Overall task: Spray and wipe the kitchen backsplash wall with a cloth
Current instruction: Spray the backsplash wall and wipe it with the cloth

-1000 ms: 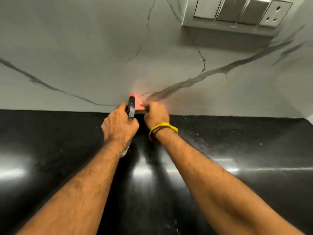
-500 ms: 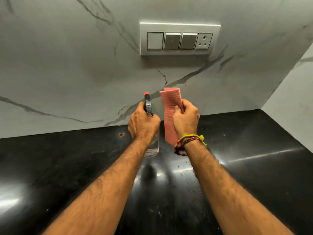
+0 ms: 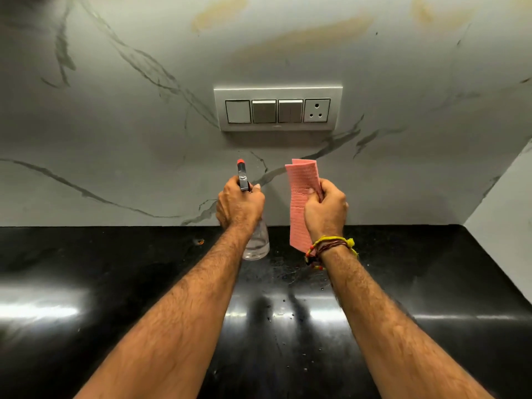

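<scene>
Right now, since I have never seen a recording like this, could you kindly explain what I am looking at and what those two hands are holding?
There is no robot here. A person wears one wide-angle camera on the head, looking forward and down, so the two bare arms reaching in from the bottom are the wearer's own.

The left hand grips a clear spray bottle with a red-tipped nozzle aimed towards the wall. The right hand, with yellow and brown threads round its wrist, holds a folded pink cloth upright.

Ahead is the marble-patterned backsplash wall, carrying a switch panel with a socket. Yellowish-brown stains show above the panel. Below lies a glossy black countertop, with small droplets or specks near the hands.
</scene>
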